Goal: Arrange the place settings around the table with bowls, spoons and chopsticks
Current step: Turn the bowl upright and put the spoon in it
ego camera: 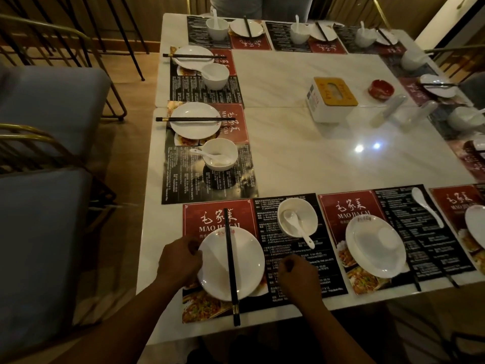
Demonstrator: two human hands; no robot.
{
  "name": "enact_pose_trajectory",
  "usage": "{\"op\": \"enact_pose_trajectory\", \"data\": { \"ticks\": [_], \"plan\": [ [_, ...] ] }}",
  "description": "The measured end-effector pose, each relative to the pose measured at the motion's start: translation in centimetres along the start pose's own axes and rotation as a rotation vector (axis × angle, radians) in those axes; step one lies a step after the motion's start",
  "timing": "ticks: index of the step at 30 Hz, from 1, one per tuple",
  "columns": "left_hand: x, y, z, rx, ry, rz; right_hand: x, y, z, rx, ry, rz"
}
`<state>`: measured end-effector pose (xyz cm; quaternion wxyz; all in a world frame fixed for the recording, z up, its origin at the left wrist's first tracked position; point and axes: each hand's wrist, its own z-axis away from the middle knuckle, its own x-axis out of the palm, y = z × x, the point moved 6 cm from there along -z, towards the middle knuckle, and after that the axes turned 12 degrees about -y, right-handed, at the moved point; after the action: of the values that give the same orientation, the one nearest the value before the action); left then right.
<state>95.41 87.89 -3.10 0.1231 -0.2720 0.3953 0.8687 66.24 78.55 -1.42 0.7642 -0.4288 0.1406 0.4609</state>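
Observation:
On the near-left placemat (217, 222) lies a white plate (210, 269) with a pair of black chopsticks (231, 264) laid across it. My left hand (178, 261) holds the plate's left rim with curled fingers. My right hand (296, 277) hovers just right of the plate, fingers curled, holding nothing. Above it stands a white bowl (304, 214) with a spoon (296, 227) inside. The neighbouring mat to the right carries a plate (375, 245), a loose spoon (422, 203) and chopsticks (433, 261) lying on the mat.
Finished settings with plates, bowls, spoons and chopsticks line the left side (196, 119) and far edge (246, 28). A tissue box (333, 97) and red ashtray (380, 89) sit mid-table. Grey cushioned chairs (47, 106) stand to the left. A person stands beyond the far edge.

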Motion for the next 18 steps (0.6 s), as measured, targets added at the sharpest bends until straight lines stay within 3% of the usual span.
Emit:
{"op": "enact_pose_trajectory", "data": {
  "ticks": [3,7,12,18],
  "plan": [
    [-0.8,2.9,-0.2,0.112,0.144,-0.056,-4.7,1.6,1.1,0.048,0.180,-0.068],
    [1.0,8.9,-0.7,0.224,0.067,0.054,-11.0,1.8,-0.2,-0.043,0.323,-0.193],
    [5.3,14.7,-1.8,0.242,-0.034,0.124,-13.4,1.0,-7.1,-0.141,0.114,-0.096],
    [9.4,16.8,-2.7,0.135,-0.077,0.138,-12.1,-0.5,-11.2,-0.300,-0.156,0.027]
  ]
}}
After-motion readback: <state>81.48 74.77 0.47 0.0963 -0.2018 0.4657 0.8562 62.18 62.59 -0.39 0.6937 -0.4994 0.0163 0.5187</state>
